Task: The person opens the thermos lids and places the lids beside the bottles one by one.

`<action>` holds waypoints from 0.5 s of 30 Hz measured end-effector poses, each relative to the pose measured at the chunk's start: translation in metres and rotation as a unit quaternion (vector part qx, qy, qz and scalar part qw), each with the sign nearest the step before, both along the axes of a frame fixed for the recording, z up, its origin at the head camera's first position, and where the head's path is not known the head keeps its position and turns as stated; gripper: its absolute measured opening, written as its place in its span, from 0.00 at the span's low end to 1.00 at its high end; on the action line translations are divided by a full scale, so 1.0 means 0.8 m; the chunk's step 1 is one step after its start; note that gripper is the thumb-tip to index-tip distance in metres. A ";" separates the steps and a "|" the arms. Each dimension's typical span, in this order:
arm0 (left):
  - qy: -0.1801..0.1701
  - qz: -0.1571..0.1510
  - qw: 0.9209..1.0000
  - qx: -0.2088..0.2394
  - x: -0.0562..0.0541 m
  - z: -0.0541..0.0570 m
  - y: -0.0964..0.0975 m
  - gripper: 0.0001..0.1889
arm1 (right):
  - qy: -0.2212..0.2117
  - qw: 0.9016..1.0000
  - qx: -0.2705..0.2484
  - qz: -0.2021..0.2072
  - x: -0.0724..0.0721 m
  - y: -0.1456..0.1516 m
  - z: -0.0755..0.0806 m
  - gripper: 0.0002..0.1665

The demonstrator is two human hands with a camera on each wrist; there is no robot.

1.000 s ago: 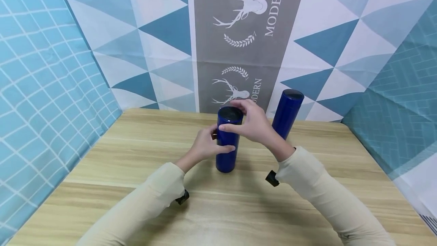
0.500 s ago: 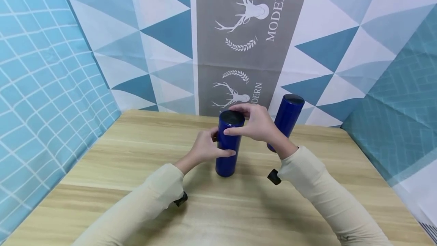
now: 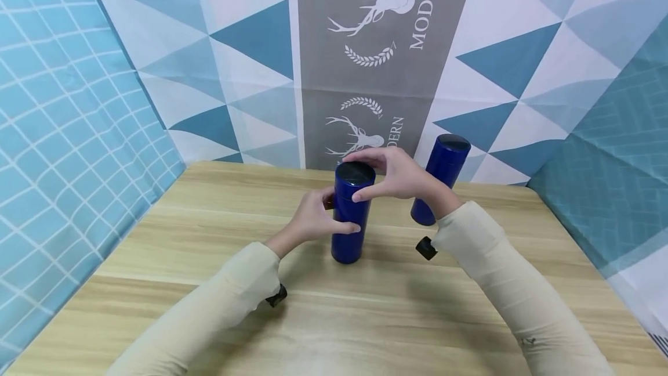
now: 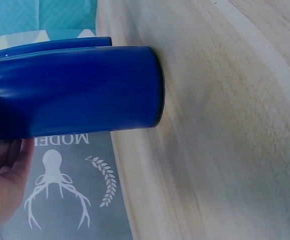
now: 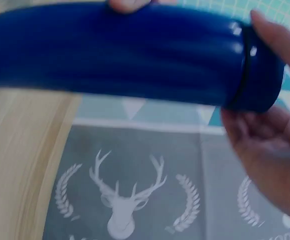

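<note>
Plainly, left grip (image 3: 315, 217): curled round the flask (image 3: 351, 212).
Right grip (image 3: 398, 176): pinching the lid (image 5: 263, 77), above the left.
Flask: probably stiff, slick; best held mid-body.

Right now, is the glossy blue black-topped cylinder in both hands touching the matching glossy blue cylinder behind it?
Apart: the head view shows wooden tabletop between the held blue cylinder and the blue cylinder farther back.

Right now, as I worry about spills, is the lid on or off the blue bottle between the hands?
On: the lid tops the blue bottle above a dark seam; how tight, cannot tell.
</note>
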State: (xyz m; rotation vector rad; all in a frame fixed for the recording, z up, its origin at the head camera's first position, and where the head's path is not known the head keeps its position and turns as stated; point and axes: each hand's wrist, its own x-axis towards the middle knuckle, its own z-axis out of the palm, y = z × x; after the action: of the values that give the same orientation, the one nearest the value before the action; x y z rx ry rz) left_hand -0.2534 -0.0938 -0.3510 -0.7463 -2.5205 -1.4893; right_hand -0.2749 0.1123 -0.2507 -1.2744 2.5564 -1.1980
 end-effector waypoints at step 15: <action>-0.022 0.005 1.000 -0.008 0.000 0.002 -0.002 0.30 | -0.083 0.989 -0.049 0.116 -0.030 0.006 -0.012 0.38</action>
State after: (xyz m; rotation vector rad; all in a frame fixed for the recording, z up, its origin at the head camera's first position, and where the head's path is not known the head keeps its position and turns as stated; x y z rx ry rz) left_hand -0.2530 -0.0951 -0.3495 -0.7101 -2.5682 -1.4998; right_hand -0.2992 0.1174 -0.2607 -1.3811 2.1889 -1.3301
